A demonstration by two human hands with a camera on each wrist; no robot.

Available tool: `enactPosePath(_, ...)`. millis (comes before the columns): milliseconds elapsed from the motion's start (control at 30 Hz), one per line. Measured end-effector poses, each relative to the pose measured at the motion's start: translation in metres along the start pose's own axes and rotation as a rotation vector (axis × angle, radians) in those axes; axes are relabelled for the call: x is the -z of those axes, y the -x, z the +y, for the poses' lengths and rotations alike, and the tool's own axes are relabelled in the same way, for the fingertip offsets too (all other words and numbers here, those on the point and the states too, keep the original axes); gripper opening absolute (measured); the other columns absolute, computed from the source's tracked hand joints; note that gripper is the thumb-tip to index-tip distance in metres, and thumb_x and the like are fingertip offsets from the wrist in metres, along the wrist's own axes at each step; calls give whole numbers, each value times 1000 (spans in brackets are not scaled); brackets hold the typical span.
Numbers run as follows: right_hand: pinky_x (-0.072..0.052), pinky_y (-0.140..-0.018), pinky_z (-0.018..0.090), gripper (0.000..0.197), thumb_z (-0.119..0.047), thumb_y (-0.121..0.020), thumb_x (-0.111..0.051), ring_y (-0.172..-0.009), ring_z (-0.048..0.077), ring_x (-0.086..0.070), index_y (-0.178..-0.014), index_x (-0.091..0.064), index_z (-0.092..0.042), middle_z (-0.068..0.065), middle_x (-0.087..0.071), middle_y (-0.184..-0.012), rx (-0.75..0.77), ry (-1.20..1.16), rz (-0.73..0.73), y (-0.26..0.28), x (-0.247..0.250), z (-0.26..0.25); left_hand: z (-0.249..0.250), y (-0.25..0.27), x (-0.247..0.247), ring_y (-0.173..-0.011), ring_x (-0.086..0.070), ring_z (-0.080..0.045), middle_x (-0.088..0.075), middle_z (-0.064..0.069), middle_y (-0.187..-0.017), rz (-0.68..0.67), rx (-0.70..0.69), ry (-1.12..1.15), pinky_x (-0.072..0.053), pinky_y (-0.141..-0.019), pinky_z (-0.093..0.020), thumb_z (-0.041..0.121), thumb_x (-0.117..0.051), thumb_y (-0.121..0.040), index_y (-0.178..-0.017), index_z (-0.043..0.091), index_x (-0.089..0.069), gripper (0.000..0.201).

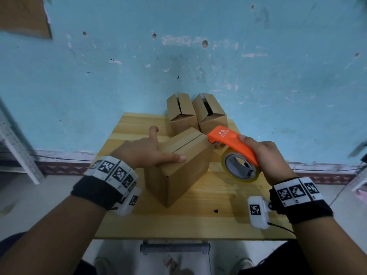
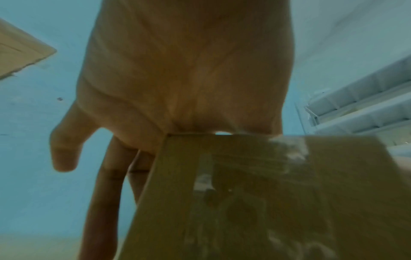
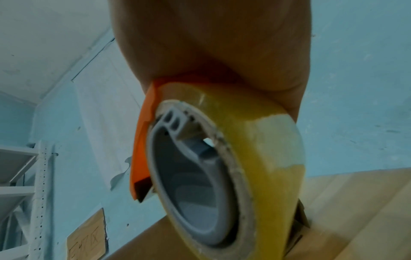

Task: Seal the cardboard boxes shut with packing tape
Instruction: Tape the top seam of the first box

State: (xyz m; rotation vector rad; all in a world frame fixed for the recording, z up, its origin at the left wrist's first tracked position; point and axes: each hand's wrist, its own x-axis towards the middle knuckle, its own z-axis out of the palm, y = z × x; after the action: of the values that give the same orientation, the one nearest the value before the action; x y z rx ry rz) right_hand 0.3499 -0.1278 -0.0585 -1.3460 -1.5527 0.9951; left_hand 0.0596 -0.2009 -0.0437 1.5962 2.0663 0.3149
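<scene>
A brown cardboard box (image 1: 178,165) stands on the wooden table (image 1: 198,221), turned at an angle, its top flaps down with a seam between them. My left hand (image 1: 151,149) lies flat on the box top, fingers straight, thumb along the near flap. In the left wrist view the palm (image 2: 182,79) presses the box (image 2: 255,202) from above. My right hand (image 1: 264,157) grips the orange tape dispenser (image 1: 232,143), whose nose touches the far right corner of the box. A roll of yellowish packing tape (image 1: 241,165) hangs in the dispenser and fills the right wrist view as the roll (image 3: 233,167).
Two more cardboard boxes (image 1: 181,114) (image 1: 211,114) with flaps slightly ajar stand at the table's far edge against the blue wall. White metal shelving (image 1: 17,143) stands to the left. A cardboard sheet (image 1: 23,16) hangs on the wall, upper left.
</scene>
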Motion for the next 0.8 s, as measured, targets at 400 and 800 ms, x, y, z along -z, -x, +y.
enactPosePath(400, -49, -61, 25, 43, -46, -84, -68, -57, 24, -62, -67, -72, -7, 18, -67, -67, 62, -65, -391, 13, 1, -11, 48, 2, -50, -107, -63, -32, -65, -18, -118, 264, 220, -159, -41, -76, -36, 83, -25, -86, -154, 4, -6, 106)
enactPosePath(800, -47, -55, 20, 40, -41, -84, -68, -50, 18, -61, -56, -70, -13, 9, -65, -58, 65, -86, -389, 19, 6, -19, 49, -26, -54, -67, -69, -27, -68, -12, -83, 315, 99, 119, -61, -69, -42, 72, -39, -91, -145, 19, 37, 108)
